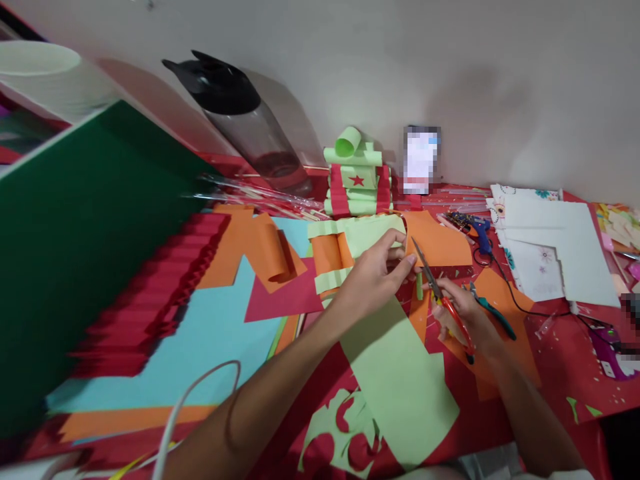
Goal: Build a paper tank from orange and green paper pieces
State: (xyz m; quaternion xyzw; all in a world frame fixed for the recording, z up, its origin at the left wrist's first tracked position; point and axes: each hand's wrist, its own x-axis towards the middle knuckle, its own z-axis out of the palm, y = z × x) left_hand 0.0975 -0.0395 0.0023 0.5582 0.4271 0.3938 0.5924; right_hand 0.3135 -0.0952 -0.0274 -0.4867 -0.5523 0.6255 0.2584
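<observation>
My left hand (385, 270) pinches the left edge of a sheet of orange paper (440, 239). In my right hand (460, 310) are scissors (434, 287) with red and black handles. Their blades point up and away, against the orange paper near my left fingertips; whether they are cutting is unclear. Pale green paper (400, 373) lies beneath my hands. Left of my left hand is a green and orange folded paper piece (330, 257). Beyond it stands a light green rolled-paper model (356, 177) with red strips and a red star. Green-handled pliers (495, 313) lie beside my right hand.
A blue glue gun (481, 233) with a black cord lies at the right, near white card pieces (545, 233). A water bottle (250, 120) and phone (421, 160) lean on the wall. Pleated red paper (155, 300) and a dark green board (100, 233) are leftward.
</observation>
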